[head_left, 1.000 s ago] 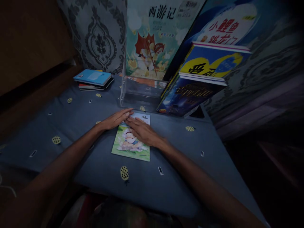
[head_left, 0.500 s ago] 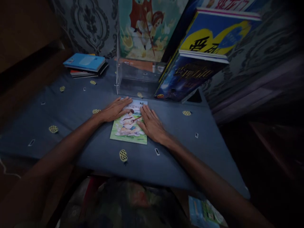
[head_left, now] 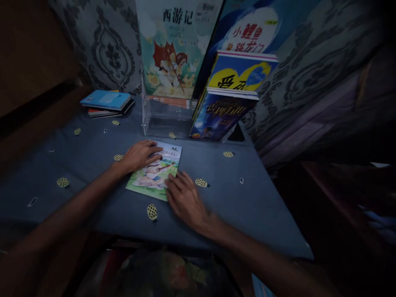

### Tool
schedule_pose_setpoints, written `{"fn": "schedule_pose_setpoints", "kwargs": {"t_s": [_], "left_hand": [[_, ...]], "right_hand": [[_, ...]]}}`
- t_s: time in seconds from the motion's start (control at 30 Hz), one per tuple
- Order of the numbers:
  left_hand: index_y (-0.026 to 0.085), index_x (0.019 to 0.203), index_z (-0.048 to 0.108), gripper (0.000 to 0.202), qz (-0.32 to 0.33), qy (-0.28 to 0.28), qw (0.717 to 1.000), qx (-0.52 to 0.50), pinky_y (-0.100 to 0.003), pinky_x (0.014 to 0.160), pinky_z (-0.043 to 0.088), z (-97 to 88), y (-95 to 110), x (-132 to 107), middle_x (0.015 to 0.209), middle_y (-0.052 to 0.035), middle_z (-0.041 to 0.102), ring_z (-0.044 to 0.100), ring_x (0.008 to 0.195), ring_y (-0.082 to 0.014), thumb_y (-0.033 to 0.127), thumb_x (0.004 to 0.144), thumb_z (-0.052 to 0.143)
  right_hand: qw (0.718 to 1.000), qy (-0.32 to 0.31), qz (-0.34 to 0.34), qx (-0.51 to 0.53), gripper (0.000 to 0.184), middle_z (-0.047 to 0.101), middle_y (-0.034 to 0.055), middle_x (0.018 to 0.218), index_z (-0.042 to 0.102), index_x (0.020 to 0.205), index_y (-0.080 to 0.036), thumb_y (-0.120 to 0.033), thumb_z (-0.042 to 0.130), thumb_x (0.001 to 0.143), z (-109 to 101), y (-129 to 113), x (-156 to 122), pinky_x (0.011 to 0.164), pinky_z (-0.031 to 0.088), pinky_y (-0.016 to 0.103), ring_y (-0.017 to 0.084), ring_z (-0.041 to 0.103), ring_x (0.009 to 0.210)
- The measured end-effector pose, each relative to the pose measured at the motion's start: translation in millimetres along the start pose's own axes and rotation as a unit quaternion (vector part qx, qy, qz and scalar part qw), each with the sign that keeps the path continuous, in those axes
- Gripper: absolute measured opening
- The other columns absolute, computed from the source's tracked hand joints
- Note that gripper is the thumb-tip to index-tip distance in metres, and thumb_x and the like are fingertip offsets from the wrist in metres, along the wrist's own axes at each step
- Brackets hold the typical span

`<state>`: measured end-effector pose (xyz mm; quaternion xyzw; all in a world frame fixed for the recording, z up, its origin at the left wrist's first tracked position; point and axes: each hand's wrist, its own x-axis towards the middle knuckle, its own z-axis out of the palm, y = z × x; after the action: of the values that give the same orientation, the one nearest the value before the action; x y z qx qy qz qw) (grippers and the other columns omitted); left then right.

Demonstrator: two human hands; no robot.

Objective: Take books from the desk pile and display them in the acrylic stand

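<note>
A thin picture book [head_left: 154,175] lies closed on the dark patterned tablecloth [head_left: 102,194], its cover showing a figure with a guitar on green grass. My left hand [head_left: 142,156] rests over the book's upper left part, fingers spread and reaching onto the cover. Against the lower right edge of the book is my right hand [head_left: 185,198], its fingers slightly bent with the tips on the cover's corner. Parts of the cover's title and figure are hidden under my left hand.
Behind the book stands a clear acrylic book rack [head_left: 167,126]. It holds a tall green book [head_left: 173,45] and several blue books [head_left: 222,111] on the right. At the back left lies a small stack of books [head_left: 107,101]. A patterned wall [head_left: 108,49] is behind.
My right hand has slid down from the book's upper right to its lower right edge. The book has turned slightly. The camera view has tilted up, showing more of the rack.
</note>
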<state>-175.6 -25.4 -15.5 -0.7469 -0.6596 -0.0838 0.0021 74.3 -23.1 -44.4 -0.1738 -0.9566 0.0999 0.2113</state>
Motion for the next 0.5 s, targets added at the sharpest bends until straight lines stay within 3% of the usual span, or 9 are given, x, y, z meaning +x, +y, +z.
{"fn": "schedule_pose_setpoints", "kwargs": {"t_s": [0.13,0.23,0.37,0.5], "left_hand": [[0.019,0.131,0.066,0.052,0.006,-0.049,0.999,0.006,-0.037,0.100,0.050,-15.2,19,3,0.136,-0.0120,0.065,0.063,0.122,-0.0280,0.053,0.101,0.042],[0.014,0.136,0.060,0.059,0.009,-0.079,0.996,0.045,-0.039,0.105,0.048,-16.3,39,-2,0.143,-0.0165,0.059,0.058,0.129,-0.0314,0.058,0.097,0.051],[0.010,0.143,0.049,0.072,0.014,-0.097,0.991,0.091,-0.043,0.114,0.039,-11.4,59,-16,0.153,-0.0215,0.048,0.046,0.142,-0.0352,0.057,0.090,0.063],[0.013,0.139,0.052,0.052,0.003,-0.092,0.990,0.104,-0.042,0.111,0.043,-12.7,69,-24,0.148,-0.0178,0.053,0.049,0.139,-0.0324,0.041,0.096,0.059]], "right_hand": [[0.991,-0.036,-0.110,0.063,0.026,0.070,0.0143,0.128,0.069,0.116,-0.014,-0.020,0.055,0.095,0,-27,2,0.116,0.042,0.053,0.030,0.061,0.125],[0.978,-0.075,-0.168,0.101,0.027,0.068,0.0144,0.132,0.070,0.117,-0.013,-0.022,0.058,0.095,1,-30,8,0.116,0.041,0.050,0.030,0.056,0.132],[0.969,-0.053,-0.142,0.196,0.025,0.076,0.0127,0.116,0.071,0.115,-0.012,-0.019,0.055,0.097,2,-15,11,0.108,0.050,0.040,0.023,0.067,0.117],[0.962,0.011,-0.089,0.257,0.022,0.080,0.0097,0.100,0.074,0.104,-0.014,-0.018,0.054,0.097,0,5,8,0.092,0.056,0.036,0.021,0.074,0.095]]}}
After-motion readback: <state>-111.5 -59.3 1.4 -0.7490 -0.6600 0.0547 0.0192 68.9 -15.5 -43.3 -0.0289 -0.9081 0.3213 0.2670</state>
